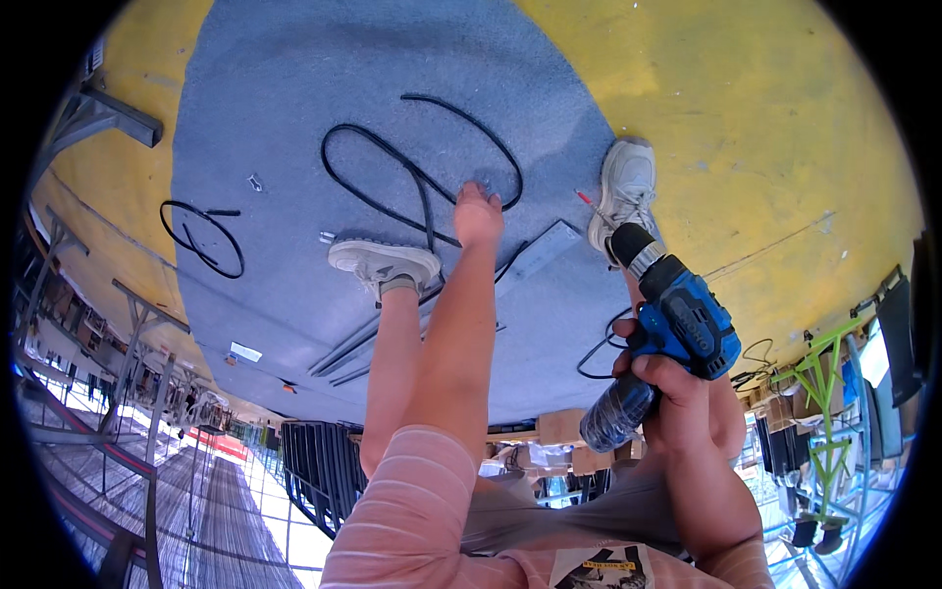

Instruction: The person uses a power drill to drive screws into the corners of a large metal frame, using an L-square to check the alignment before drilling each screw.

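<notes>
My right hand is wrapped round the handle of a blue and black cordless drill, held up at the right. A thin red-tipped bit points from its black chuck toward the far left. Clear plastic covers the battery end. My left hand reaches down to the grey mat, its fingers drawn together beside a looped black strip, which looks like rubber or cable. The fingertips are partly hidden, so what they pinch cannot be made out.
A flat metal bar and thin dark rods lie near my shoes. A smaller black coil and a small metal piece are at the left. Metal frames and a green stand stand around the edges.
</notes>
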`<state>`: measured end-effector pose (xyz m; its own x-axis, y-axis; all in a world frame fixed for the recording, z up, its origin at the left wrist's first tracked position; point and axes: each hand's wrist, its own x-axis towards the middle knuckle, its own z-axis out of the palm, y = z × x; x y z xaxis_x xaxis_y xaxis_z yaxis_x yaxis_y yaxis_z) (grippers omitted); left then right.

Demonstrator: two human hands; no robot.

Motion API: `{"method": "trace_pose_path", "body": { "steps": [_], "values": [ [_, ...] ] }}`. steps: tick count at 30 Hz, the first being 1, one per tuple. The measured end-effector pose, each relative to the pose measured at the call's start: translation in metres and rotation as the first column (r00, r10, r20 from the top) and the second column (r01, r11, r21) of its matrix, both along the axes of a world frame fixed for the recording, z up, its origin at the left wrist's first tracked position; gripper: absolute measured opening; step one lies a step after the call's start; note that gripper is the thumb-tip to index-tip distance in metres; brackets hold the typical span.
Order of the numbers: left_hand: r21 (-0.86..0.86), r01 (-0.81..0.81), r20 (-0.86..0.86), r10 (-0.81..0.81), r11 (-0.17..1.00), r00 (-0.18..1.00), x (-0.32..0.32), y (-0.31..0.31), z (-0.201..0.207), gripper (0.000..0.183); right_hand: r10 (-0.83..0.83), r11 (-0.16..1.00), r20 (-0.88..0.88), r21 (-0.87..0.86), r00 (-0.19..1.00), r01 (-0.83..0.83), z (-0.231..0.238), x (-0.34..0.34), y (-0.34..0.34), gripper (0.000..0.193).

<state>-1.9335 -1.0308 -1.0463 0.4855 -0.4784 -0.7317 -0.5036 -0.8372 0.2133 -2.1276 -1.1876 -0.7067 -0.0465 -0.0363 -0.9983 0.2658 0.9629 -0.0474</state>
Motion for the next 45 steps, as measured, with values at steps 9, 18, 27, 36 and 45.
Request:
{"method": "trace_pose_path", "body": {
  "steps": [9, 18, 27, 36, 45],
  "values": [
    [-0.022, 0.256, 0.025, -0.255, 0.966, 0.967, 0.012, -0.008, -0.003, 0.019, 0.098, 0.995, 0.044, -0.038, 0.994, -0.096, 0.002, 0.006, 0.004, 0.055],
    [0.430, -0.221, -0.509, 0.437, 0.875, 0.741, 0.055, 0.035, 0.330, 0.029, 0.248, 0.938, 0.174, -0.289, 0.953, -0.191, -0.001, 0.007, 0.020, 0.045],
    [0.087, -0.824, -0.636, 0.668, 0.560, 0.386, 0.195, 0.082, 0.830, 0.019, 0.452, 0.749, 0.227, -0.622, 0.863, -0.228, 0.220, 0.072, -0.003, 0.037],
    [-0.852, 0.030, -0.181, -0.348, 0.523, 0.920, 0.388, -0.062, 1.084, 0.023, 0.526, 0.273, 0.184, -0.961, 0.831, 0.040, 0.476, 0.179, -0.052, 0.070],
    [-0.325, 0.925, 0.684, -0.724, -0.198, 0.086, 0.457, -0.195, 1.051, 0.051, -0.073, 0.332, 0.118, -0.933, 0.990, 0.136, 0.609, 0.307, 0.097, 0.067]
  ]
}}
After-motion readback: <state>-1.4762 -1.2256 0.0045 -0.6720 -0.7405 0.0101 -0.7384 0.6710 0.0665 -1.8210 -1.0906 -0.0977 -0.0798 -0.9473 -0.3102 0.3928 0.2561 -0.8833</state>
